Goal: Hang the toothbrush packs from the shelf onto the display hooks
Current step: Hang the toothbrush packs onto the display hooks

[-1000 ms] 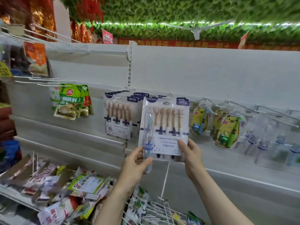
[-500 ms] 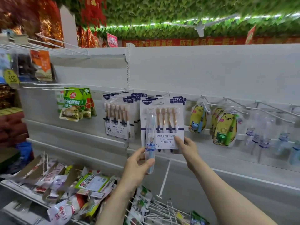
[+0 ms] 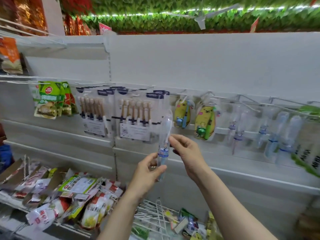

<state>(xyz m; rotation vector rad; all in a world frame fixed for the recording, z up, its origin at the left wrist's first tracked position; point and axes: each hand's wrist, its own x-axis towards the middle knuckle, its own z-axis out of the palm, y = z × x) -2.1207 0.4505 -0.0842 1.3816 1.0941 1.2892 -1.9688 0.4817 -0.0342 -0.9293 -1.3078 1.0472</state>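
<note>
My left hand [image 3: 149, 172] grips the lower end of a clear tube toothbrush pack [image 3: 164, 144] with a blue label, held upright in front of the white display wall. The fingertips of my right hand [image 3: 187, 153] pinch the same tube at its middle. Behind it, flat six-piece toothbrush packs [image 3: 136, 116] hang in rows from hooks, with another row [image 3: 93, 113] to the left. Yellow bear-shaped toothbrush packs [image 3: 205, 122] hang to the right. Further right, clear tube packs [image 3: 280, 135] like mine hang on wire hooks [image 3: 249, 103].
Green seasoning sachets [image 3: 48, 101] hang at the left. Below, a wire shelf [image 3: 155, 215] and a lower shelf hold heaps of loose food packets [image 3: 72, 193]. A white ledge [image 3: 242, 172] runs along the wall under the hooks. Green leaf decoration tops the wall.
My right hand has let go of the six-piece pack, which now hangs on its hook, and come down to the clear tube. The view has swung rightwards.
</note>
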